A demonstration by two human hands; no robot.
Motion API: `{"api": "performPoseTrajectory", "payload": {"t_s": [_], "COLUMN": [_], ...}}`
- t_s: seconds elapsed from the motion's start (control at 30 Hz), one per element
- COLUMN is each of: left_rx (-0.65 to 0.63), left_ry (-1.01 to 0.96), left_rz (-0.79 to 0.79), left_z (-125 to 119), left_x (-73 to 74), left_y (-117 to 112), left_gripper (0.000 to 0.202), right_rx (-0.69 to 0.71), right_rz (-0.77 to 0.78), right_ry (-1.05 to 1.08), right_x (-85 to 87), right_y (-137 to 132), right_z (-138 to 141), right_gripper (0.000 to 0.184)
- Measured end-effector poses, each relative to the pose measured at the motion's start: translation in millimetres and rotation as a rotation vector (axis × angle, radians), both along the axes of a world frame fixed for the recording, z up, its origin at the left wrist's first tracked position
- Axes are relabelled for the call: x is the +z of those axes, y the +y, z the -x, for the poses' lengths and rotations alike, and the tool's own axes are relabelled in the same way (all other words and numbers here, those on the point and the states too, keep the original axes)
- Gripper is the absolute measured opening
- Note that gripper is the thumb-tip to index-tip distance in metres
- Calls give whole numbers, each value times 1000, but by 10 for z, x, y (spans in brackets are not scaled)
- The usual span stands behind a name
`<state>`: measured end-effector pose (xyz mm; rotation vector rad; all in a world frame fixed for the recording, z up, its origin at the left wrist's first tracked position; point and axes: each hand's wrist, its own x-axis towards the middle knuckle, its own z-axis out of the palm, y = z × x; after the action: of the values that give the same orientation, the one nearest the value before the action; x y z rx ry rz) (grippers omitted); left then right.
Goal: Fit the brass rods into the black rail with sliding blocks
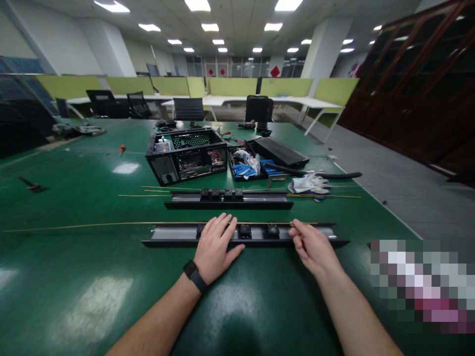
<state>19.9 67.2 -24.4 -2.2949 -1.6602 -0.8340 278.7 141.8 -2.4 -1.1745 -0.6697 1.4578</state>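
A long black power strip housing lies across the green table in front of me, with black socket modules seated in its channel. My left hand rests flat on the strip's middle, fingers spread over a module. My right hand sits at the strip's right part, fingers curled in a pinch on a thin brass strip that runs along the housing's far edge and out to the left. A second housing with modules lies parallel behind.
More brass strips lie by the far housing. Behind stand an open computer case, a tray with blue-white gloves, a black panel and white gloves. The table's right edge drops to grey floor.
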Motion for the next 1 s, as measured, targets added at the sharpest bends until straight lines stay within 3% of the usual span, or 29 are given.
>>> {"api": "performPoseTrajectory", "payload": {"t_s": [0.1, 0.27, 0.47, 1.0], "left_rx": [-3, -3, -14, -6], "left_ry": [3, 8, 11, 1], "left_rz": [-4, -5, 2, -8], "left_z": [-4, -16, -16, 1], "left_x": [8, 24, 22, 22], "left_y": [-3, -7, -12, -4], "left_gripper": [63, 64, 66, 63], "right_rx": [68, 11, 86, 24], "right_rz": [10, 17, 17, 41], "right_ry": [3, 5, 4, 19], "right_x": [0, 0, 9, 33], "right_y": [-7, 2, -12, 22], "right_z": [15, -3, 18, -42], "right_gripper": [17, 13, 17, 10]}}
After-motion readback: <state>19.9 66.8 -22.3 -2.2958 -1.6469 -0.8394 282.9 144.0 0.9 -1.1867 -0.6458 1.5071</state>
